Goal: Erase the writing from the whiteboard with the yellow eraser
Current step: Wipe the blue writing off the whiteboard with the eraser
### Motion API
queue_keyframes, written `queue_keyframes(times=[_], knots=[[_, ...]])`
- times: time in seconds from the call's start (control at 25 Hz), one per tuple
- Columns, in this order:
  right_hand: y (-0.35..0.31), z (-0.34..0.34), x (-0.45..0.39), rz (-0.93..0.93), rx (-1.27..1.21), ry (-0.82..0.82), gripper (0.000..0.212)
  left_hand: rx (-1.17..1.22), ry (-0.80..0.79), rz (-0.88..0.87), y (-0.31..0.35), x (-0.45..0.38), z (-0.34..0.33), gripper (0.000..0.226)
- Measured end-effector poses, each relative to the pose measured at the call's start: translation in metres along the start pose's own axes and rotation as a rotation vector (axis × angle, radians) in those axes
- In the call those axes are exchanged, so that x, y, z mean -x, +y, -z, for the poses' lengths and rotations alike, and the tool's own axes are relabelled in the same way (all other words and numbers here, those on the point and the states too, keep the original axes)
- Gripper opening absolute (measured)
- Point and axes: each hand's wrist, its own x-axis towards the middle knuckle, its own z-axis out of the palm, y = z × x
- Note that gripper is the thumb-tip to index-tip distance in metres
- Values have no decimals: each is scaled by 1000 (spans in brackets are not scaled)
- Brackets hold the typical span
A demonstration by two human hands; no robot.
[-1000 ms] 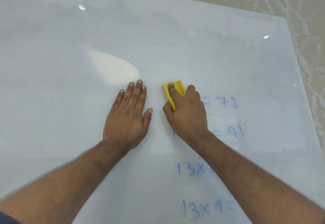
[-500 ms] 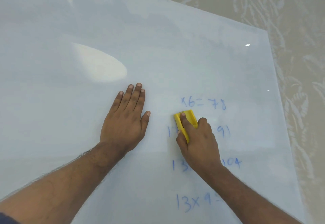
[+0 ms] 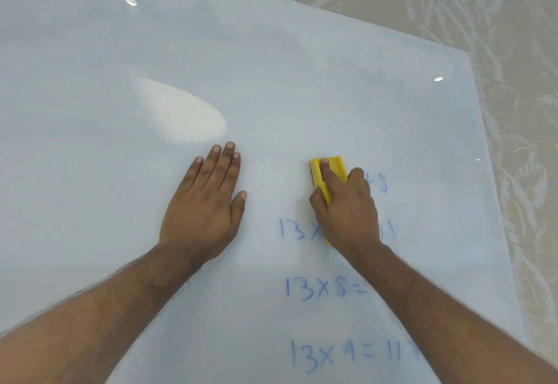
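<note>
Progress stands at roughly the midpoint, judged from how the glossy white rectangular whiteboard (image 3: 271, 60) now reads. Its upper and left areas show no legible blue marker writing, only faint greyish smearing and bright light reflections. Remaining writing sits in the lower right quarter: a trailing "8" (image 3: 383, 184) just right of the right hand, a partly covered row beginning "13 x" (image 3: 297, 229), a full row "13 x 8 =" (image 3: 324, 288), and a bottom row "13 x 9 = 11" (image 3: 344, 355) whose end is hidden by the right forearm. The yellow plastic block eraser (image 3: 329, 169) lies flat against the board at the upper end of the written column, with its dark felt edge visible on its left side. The right hand (image 3: 347, 211) holds it in a closed grip, index finger laid along the top and thumb pressed against the near side, the other fingers wrapped over the far side. The left hand (image 3: 205, 202) rests flat on the board well left of the writing, fingers straight and together, thumb spread, holding nothing; it appears to steady the board. The board lies on a beige worktop (image 3: 498, 21) with a pale leaf pattern. Outstanding work: the rest of the top row and three rows below it, so several more passes downward are likely needed.
</note>
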Motion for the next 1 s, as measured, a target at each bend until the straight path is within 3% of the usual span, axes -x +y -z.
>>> queue_keyframes(times=[0.28, 0.68, 0.84, 1.0], knots=[[49, 15, 46, 148, 89, -59, 52, -21, -15, 59, 7, 6, 0, 64], [57, 12, -24, 100, 48, 21, 52, -32, -27, 84, 11, 12, -1, 65], [72, 12, 4, 5, 5, 35, 54, -42, -17, 89, 11, 14, -1, 65], [86, 15, 43, 58, -7, 4, 54, -34, -18, 104, 14, 16, -1, 65]])
